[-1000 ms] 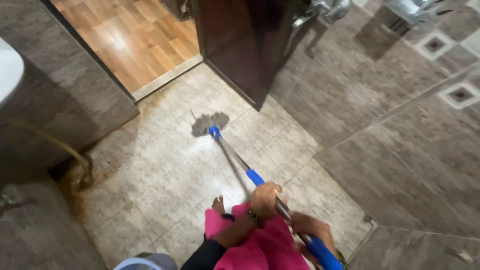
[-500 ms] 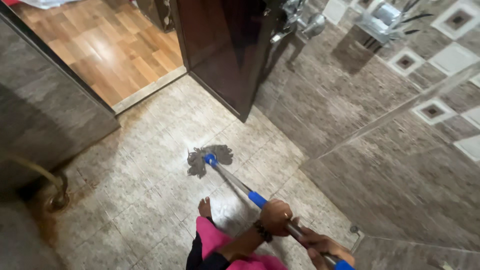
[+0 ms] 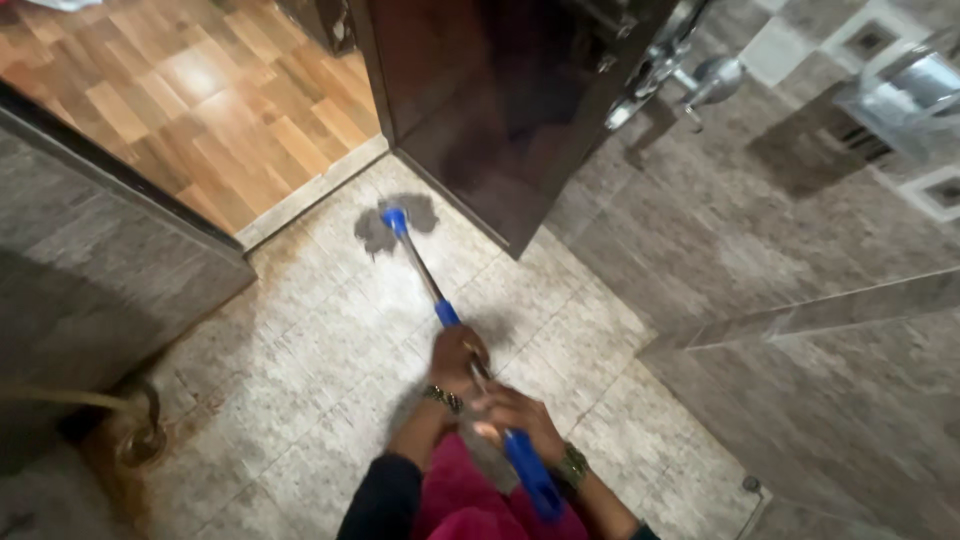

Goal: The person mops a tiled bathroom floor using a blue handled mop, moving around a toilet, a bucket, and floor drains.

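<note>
Grey mop head [image 3: 393, 222] sits flat on the tiled floor [image 3: 300, 380] by the wooden threshold [image 3: 310, 193], just beside the dark door [image 3: 490, 110]. Left hand [image 3: 456, 357] clamped on the metal shaft below the blue collar, right hand [image 3: 515, 420] closed on the blue grip [image 3: 530, 470]. Looks light, stiff pole, limp wet strands; best held two-handed, spaced apart.

Matt stone-look floor tiles [image 3: 330, 340], glossy dark door [image 3: 500, 110], stringy cloth mop head [image 3: 392, 222]

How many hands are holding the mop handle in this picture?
2. The left hand grips the mop handle higher up, just below its blue sleeve; the right hand grips it lower, nearer the person's body.
</note>
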